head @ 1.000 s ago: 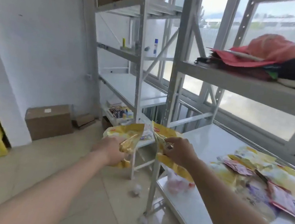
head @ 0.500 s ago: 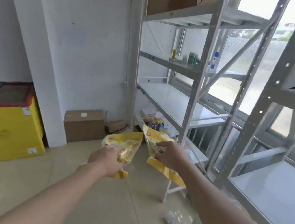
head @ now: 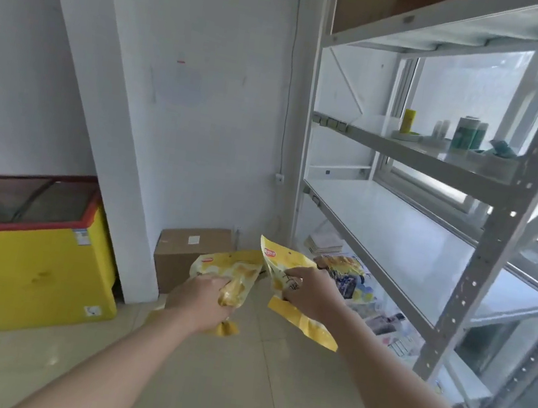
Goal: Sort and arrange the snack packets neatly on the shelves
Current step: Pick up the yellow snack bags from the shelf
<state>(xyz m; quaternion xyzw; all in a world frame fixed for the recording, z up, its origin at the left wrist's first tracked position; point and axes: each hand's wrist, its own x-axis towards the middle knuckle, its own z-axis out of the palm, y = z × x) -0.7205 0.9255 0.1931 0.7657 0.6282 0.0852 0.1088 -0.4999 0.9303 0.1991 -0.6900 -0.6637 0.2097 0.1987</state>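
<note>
A: Head view: what is each hand doing?
B: The left hand (head: 203,302) is clamped on one yellow packet (head: 230,274) and the right hand (head: 312,293) on another packet (head: 282,268), both held over the floor beside the bare middle shelf (head: 404,236).
A: Best approach?
B: I'd lay them flat, edges aligned, label up.

Bright daylight from window (head: 482,105) at right; soft overall blur; edges wide-angle warped.

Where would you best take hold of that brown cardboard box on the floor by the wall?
Probably by its two short ends, low down, reaching in from the front. The cardboard box sits closed and flat on the floor with the wall behind it, its top offers no handle, and both hands are full.
</note>
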